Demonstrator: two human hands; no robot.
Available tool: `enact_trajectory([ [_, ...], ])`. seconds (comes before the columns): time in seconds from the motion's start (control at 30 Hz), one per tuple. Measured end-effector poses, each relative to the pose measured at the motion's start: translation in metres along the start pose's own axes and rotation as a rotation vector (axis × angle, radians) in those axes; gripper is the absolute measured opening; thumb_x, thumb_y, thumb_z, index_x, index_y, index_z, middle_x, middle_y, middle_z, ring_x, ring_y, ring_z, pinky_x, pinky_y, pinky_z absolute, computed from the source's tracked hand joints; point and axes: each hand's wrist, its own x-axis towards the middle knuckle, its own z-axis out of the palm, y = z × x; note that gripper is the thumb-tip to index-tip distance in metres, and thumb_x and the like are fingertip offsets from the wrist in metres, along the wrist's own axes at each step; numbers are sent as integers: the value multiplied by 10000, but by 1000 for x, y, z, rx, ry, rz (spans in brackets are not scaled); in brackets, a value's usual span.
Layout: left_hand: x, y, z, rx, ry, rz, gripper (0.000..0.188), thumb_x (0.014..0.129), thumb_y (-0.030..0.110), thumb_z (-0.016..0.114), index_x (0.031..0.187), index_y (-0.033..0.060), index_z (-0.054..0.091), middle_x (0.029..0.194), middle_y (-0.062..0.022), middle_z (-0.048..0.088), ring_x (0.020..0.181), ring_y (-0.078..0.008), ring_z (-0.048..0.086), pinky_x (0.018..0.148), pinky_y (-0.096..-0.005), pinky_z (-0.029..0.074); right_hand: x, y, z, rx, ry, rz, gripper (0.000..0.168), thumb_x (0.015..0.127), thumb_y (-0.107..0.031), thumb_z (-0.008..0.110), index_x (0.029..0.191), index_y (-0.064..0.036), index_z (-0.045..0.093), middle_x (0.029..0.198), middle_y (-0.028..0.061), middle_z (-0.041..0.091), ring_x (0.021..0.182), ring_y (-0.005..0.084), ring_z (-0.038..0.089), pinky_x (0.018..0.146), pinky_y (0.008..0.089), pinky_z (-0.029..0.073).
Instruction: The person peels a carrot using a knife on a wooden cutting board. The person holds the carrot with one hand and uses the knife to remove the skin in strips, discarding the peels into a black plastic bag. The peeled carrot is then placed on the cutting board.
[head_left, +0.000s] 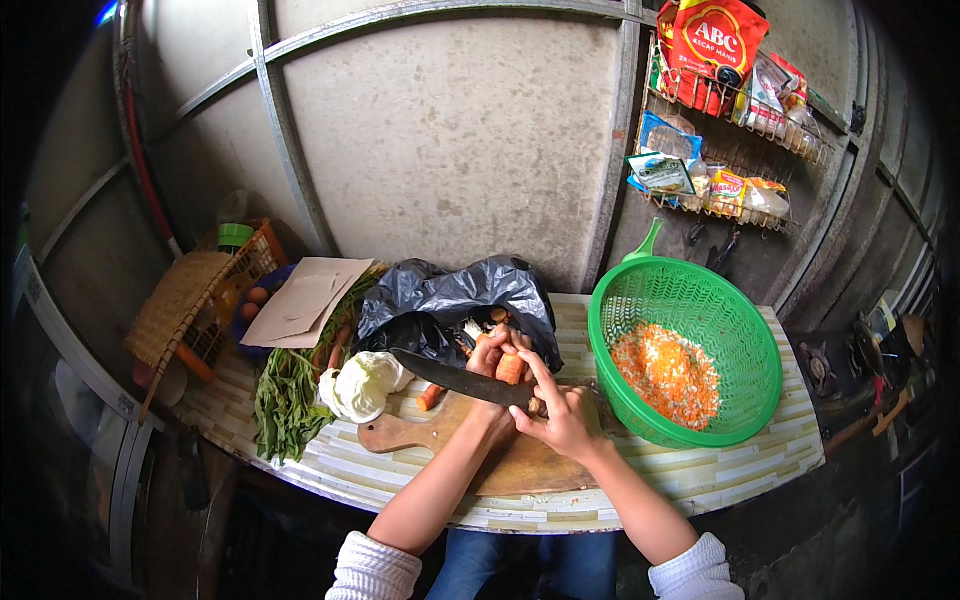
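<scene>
My left hand (491, 360) is closed around a carrot (510, 368), above a wooden cutting board (412, 433). A large dark-bladed knife (457, 379) is in my right hand (562, 416), its blade pointing left across my left wrist. The fingers of my right hand also reach to the carrot. Another piece of carrot (430, 397) lies at the board's upper left edge. Just behind my hands an open black plastic bag (457, 289) holds scraps. A green plastic colander (772, 375), with finely chopped orange and white vegetables (666, 375) inside, stands to the right.
A peeled cabbage (364, 386) and leafy greens (289, 405) lie on the left of the table (750, 465). Behind them are brown paper sheets (304, 300), a blue bowl with eggs (257, 295) and an orange plastic basket (262, 251). Wire racks (720, 206) with packets hang at the upper right.
</scene>
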Motion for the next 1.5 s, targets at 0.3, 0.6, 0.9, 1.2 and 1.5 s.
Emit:
enact_trajectory([
  [0.3, -2, -8, 4, 15, 23, 37, 239, 858, 232, 477, 697, 90, 371, 693, -48, 433, 694, -165, 450, 626, -288, 437, -3, 3, 6, -58, 78, -7, 717, 810, -326, 668, 1378, -2, 374, 657, 135, 640, 512, 250, 637, 500, 350, 514],
  [0.6, -2, -10, 3, 29, -21, 83, 233, 861, 219, 468, 704, 75, 371, 687, -66, 420, 680, -182, 448, 612, -302, 431, -1, 1, 5, -77, 131, -32, 701, 809, -326, 673, 1347, 36, 409, 606, 125, 616, 486, 247, 623, 491, 344, 508],
  [0.9, -2, -14, 1, 28, 0, 79, 235, 852, 213, 479, 694, 74, 375, 676, -65, 408, 651, -183, 450, 610, -295, 418, -1, 1, 5, -78, 139, -19, 663, 807, -294, 685, 1323, 44, 443, 599, 118, 611, 497, 238, 627, 503, 333, 507],
  [1.2, -5, -10, 6, 13, -2, 71, 240, 855, 245, 477, 692, 95, 383, 694, -46, 421, 722, -165, 446, 654, -283, 418, -1, 2, -1, 12, 66, 12, 650, 816, -274, 673, 1350, 5, 427, 660, 121, 630, 535, 234, 635, 519, 335, 490],
  [1.5, -1, -9, 1, -20, 3, 60, 255, 867, 249, 466, 686, 80, 406, 693, -55, 433, 715, -177, 441, 655, -292, 438, 0, 1, -2, 53, 22, 46, 680, 811, -251, 677, 1384, -23, 390, 633, 108, 612, 514, 222, 621, 502, 325, 476],
])
